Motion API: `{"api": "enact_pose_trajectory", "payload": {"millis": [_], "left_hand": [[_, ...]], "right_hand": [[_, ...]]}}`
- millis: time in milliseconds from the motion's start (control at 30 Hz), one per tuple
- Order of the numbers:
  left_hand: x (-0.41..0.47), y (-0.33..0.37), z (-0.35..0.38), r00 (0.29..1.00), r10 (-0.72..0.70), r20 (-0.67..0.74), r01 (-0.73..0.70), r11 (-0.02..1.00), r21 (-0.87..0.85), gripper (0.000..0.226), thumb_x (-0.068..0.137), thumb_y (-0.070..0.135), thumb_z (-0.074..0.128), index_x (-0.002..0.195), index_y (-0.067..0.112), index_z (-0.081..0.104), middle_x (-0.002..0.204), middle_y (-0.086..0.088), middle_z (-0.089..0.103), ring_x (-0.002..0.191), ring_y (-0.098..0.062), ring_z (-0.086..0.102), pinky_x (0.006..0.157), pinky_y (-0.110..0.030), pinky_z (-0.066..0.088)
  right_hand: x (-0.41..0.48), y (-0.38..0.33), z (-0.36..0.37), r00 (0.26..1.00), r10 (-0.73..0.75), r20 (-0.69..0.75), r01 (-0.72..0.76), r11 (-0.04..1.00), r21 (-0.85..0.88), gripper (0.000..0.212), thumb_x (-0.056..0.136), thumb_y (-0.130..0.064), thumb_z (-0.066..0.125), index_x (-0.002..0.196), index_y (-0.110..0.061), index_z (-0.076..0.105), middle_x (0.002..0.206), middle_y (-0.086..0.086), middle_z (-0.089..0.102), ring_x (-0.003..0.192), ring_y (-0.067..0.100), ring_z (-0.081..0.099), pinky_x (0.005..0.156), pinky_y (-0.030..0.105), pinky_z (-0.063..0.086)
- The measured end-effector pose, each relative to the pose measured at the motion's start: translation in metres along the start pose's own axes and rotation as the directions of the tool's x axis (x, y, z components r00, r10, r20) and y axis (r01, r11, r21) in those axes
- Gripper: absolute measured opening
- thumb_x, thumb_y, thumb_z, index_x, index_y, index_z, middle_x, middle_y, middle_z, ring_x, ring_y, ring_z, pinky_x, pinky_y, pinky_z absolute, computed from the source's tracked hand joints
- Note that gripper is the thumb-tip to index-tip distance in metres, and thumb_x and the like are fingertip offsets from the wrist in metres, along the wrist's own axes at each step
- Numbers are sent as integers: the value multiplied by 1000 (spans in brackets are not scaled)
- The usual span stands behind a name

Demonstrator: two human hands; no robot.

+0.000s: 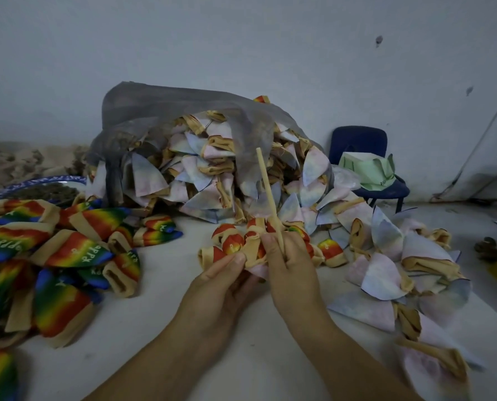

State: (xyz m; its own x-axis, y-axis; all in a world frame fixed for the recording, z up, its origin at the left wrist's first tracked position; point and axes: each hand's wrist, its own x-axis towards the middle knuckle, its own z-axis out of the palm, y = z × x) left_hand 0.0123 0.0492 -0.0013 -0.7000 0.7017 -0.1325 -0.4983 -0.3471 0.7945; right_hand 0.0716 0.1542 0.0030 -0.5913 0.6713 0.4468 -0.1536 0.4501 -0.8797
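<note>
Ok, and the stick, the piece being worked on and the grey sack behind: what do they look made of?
The stick in the right hand: probably wood or bamboo, pale, matt, rigid. The piece in the left hand: soft cloth, printed, with a tan band; it bunches and folds. The sack: thin translucent grey mesh or film; the contents show through.

A white table (160,328) bears rainbow pieces (67,250), pale pieces (383,273) and a grey bag (143,111).
</note>
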Motion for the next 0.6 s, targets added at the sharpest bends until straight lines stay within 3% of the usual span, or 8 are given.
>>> {"api": "enact_pose_trajectory", "payload": {"millis": [100, 167, 267, 333, 400, 467, 533, 600], "left_hand": [[0, 5, -2, 993, -90, 71, 103, 972, -212, 28, 75, 14, 66, 97, 2, 77, 113, -15, 72, 97, -20, 73, 75, -28, 61], [1, 8, -6, 980, -125, 154, 168, 933, -317, 29, 75, 13, 67, 100, 1, 77, 118, -16, 70, 98, -20, 72, 83, -30, 59], [1, 12, -11, 954, -128, 272, 216, 920, -327, 35, 78, 15, 66, 110, 3, 74, 125, -16, 67, 101, -21, 70, 96, -29, 48], [3, 9, -13, 958, -119, 262, 183, 955, -235, 33, 82, 18, 63, 112, 6, 74, 127, -15, 66, 104, -21, 69, 95, -29, 50], [5, 3, -11, 983, -74, 165, 79, 997, -23, 34, 85, 27, 59, 111, 11, 75, 123, -13, 68, 108, -24, 68, 93, -34, 54], [4, -2, -7, 994, -9, 112, -6, 991, 132, 38, 82, 40, 61, 107, 15, 76, 112, -11, 73, 99, -22, 70, 78, -33, 59], [0, -3, -4, 994, 35, 107, -57, 975, 216, 52, 72, 49, 71, 108, 12, 69, 105, -8, 75, 94, -18, 73, 70, -28, 58], [-1, -4, -4, 996, 64, 60, -79, 951, 300, 68, 58, 54, 79, 112, 16, 62, 108, -2, 75, 100, -18, 72, 78, -33, 59]], "right_hand": [[-2, -3, 4, 998, -53, -23, 52, 997, -51, 19, 90, -44, 43, 77, -34, 53, 89, -7, 53, 90, 15, 55, 81, 29, 46], [-4, -4, 8, 995, -100, -28, 97, 992, -81, 16, 89, -49, 39, 77, -42, 47, 89, -10, 52, 89, 14, 54, 77, 25, 45], [-6, -3, 10, 992, -126, -27, 122, 987, -106, 15, 90, -50, 39, 78, -45, 46, 88, -13, 51, 87, 11, 54, 74, 19, 43], [-6, 0, 8, 998, -66, 2, 66, 993, -96, 16, 90, -46, 41, 78, -42, 50, 87, -10, 52, 85, 12, 55, 75, 24, 45], [-3, 3, 3, 999, -33, 33, 37, 991, -127, 24, 93, -40, 44, 82, -27, 60, 86, -6, 54, 85, 13, 56, 76, 32, 48], [-1, 5, -1, 996, -72, 44, 80, 976, -201, 28, 96, -35, 47, 90, -14, 65, 90, -3, 55, 87, 13, 56, 77, 39, 50], [-2, 5, -1, 987, -140, 77, 156, 947, -282, 26, 97, -32, 48, 93, -15, 66, 94, -3, 55, 87, 12, 56, 75, 39, 50], [-4, 5, 1, 979, -160, 125, 191, 936, -295, 23, 98, -30, 49, 99, -16, 68, 100, -4, 55, 88, 12, 56, 72, 40, 51]]}}
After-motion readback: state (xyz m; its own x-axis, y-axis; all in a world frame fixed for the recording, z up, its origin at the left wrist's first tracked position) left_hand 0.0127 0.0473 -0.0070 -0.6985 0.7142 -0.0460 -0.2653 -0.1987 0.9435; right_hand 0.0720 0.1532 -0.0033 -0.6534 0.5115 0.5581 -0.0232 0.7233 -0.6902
